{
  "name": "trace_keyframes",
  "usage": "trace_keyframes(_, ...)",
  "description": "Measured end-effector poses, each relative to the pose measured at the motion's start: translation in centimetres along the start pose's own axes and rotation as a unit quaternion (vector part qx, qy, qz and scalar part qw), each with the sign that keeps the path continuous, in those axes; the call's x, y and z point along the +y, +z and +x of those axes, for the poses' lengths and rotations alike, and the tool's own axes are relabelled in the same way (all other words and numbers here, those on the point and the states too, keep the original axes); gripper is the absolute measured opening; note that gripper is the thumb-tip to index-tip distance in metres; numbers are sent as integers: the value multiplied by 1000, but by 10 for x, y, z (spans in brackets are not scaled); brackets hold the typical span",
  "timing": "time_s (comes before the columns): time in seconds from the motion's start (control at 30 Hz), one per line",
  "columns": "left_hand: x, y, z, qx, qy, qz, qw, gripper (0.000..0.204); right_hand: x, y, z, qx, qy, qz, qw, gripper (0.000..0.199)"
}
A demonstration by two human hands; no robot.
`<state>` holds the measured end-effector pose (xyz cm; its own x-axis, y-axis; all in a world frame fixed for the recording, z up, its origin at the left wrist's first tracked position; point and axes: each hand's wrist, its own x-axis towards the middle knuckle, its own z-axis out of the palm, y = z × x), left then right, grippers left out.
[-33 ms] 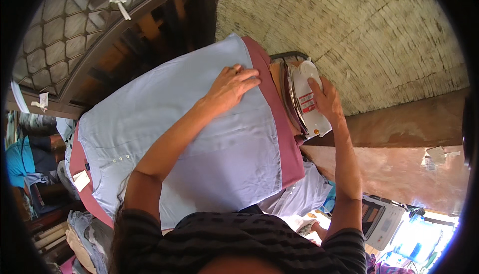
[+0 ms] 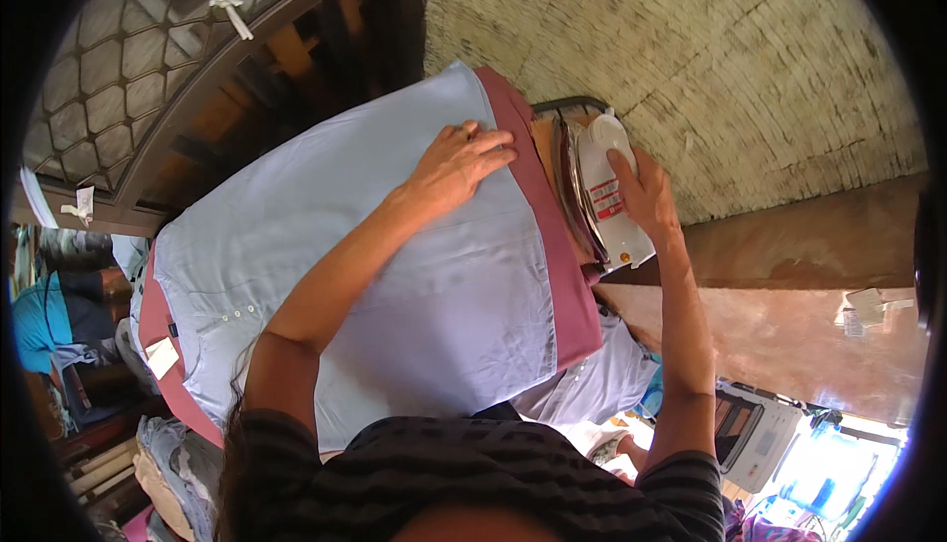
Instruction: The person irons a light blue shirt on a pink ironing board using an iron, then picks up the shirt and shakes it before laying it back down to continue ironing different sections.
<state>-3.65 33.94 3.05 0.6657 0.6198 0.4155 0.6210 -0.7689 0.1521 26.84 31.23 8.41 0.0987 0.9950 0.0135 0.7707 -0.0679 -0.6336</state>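
A light blue garment [image 2: 395, 286] with a short row of small buttons lies spread over an ironing board with a dusty-red cover [image 2: 574, 315]. My left hand [image 2: 462, 162] rests on the cloth near its right edge, fingers stretched out, holding nothing. At the board's right end, my right hand [image 2: 646, 192] is closed around a white iron [image 2: 621, 236] with a red-and-white label and a small orange spot. The iron sits on the rest at the board's end. My palm hides part of its handle.
A rough, pale wall [image 2: 671, 49] stands behind the board's right end. A dark door with a metal grille [image 2: 118, 78] is at the far left. Another pale garment [image 2: 582, 374] hangs below the board's right side. Piled clothes [image 2: 178, 463] lie at lower left, and a white-grey appliance [image 2: 760, 438] at lower right.
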Motion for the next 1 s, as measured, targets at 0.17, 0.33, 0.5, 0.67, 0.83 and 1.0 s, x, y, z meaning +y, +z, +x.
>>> trace_keyframes(0.17, -5, 8, 38, -74, 22, -42, 996, 40, 4, -6, -15, 110, -81, 4, 991, 38)
trace_keyframes(0.33, -17, 4, 33, -73, -17, -77, 994, 21, -13, 19, -94, 138, -234, -132, 953, 52)
trace_keyframes(0.5, -20, 12, 6, 103, -27, -155, 982, 27, -20, 76, -170, 12, -136, -85, 987, 53)
trace_keyframes(0.67, 14, 15, 14, 269, -52, -183, 944, 29, -9, 96, -177, 70, -143, -156, 975, 43)
trace_keyframes(0.83, 34, 15, 0, 303, -124, -149, 933, 28, -3, 85, -185, -29, -120, -81, 989, 29)
trace_keyframes(1.0, 39, 16, 1, 312, -146, -153, 926, 27, -15, 60, -183, -64, -74, 73, 993, 21)
